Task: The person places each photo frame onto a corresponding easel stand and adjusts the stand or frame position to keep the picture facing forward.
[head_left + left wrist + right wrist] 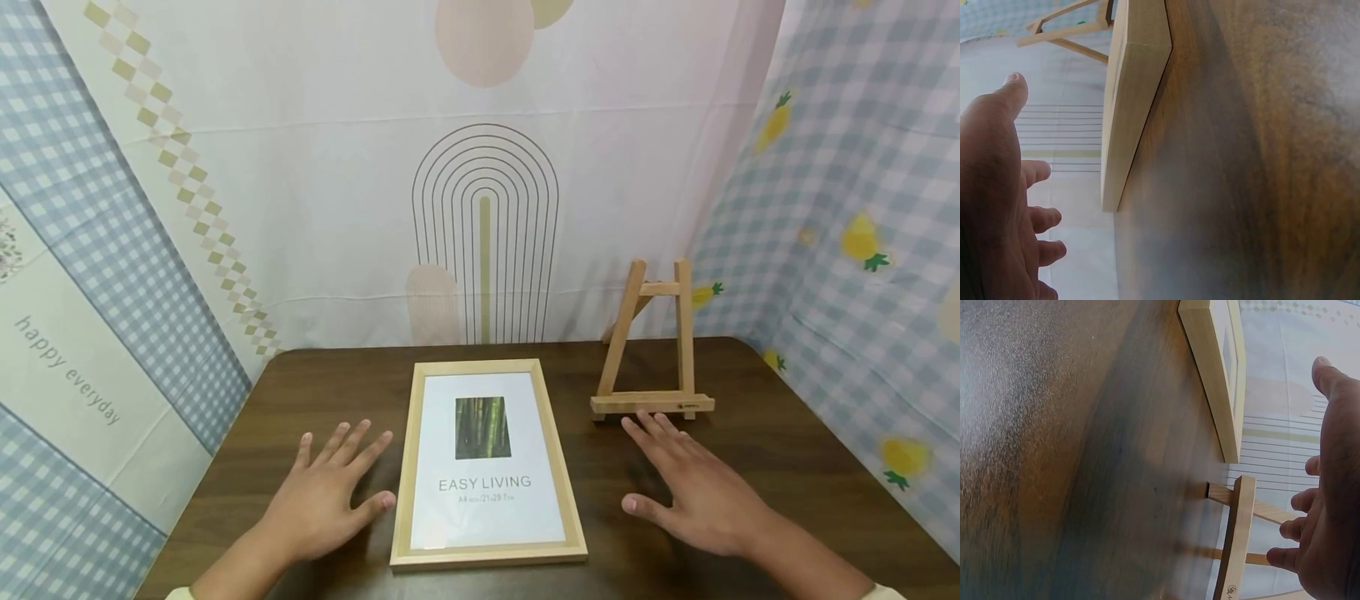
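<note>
1. From where I'm standing, the left hand (318, 504) hangs over the wood-grain tabletop (330, 383), fingers fanned wide, gripping nothing.
2. The right hand (705, 500) is empty too; its fingers reach out close together, thumb well apart from them.
3. The A4 picture frame (409, 467) lies flat and face up between the two thumbs — just beside the left thumb's tip, farther from the right one. Its "EASY LIVING" insert (495, 525) shows through the front.
4. The small wooden tabletop easel (622, 329) stands upright beyond the right fingertips. They come very near its ledge (622, 404); I can't tell whether any touch.
5. My worry is that easel: it looks light, so a careless forward nudge from those right fingers could slide it or tip it toward the patterned backdrop cloth (337, 208).
6. The left thumb could knock the frame askew if it swung inward. Lifted by one corner alone, the frame might twist and slip — and fingertips pressed on its front could leave smears.
</note>
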`<state>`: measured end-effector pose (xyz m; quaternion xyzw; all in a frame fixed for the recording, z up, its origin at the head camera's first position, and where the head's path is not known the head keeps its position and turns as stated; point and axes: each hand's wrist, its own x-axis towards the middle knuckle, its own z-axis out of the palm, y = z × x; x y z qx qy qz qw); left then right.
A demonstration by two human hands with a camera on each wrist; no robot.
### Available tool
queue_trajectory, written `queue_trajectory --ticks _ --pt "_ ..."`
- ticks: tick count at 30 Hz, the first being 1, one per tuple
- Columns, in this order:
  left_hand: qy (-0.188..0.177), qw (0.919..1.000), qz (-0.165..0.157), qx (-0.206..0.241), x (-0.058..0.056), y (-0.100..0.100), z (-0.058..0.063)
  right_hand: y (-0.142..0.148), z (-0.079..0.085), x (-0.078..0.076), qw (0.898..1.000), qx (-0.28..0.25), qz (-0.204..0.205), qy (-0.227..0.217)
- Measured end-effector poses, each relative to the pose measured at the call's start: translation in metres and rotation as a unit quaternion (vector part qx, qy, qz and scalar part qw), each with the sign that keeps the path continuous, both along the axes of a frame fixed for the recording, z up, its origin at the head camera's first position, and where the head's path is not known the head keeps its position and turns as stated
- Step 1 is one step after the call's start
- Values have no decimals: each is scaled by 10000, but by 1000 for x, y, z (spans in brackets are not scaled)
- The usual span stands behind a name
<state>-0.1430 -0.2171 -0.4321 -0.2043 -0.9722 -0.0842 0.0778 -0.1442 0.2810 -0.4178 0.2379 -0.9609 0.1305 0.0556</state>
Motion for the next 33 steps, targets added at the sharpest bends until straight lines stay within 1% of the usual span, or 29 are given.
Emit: queue_trajectory --ticks 5,8,12,18,23,25,29,33 --pt "-19 10000 22 58 0 0 -6 -3 -2 1 10000 -24 38 58" --pt "-33 10000 29 83 0 1 -8 -4 -3 2 10000 -33 40 49" --pt "-47 9999 -12 159 2 3 -8 -5 -6 3 9999 -93 65 -50" --pt "-113 9992 -88 378 2 7 -14 -6 -9 4 9995 -180 114 -216" --pt "-35 9991 -51 410 2 7 -17 -8 -10 4 9995 -162 96 -267" --pt "-48 9990 -16 442 2 7 -18 -9 -9 3 9991 -176 79 -367" --pt "-149 9986 44 512 1 7 -17 -13 -9 2 9980 -195 75 -597" --pt "-444 9961 69 756 0 7 -17 -17 -8 0 9963 -217 94 -821"
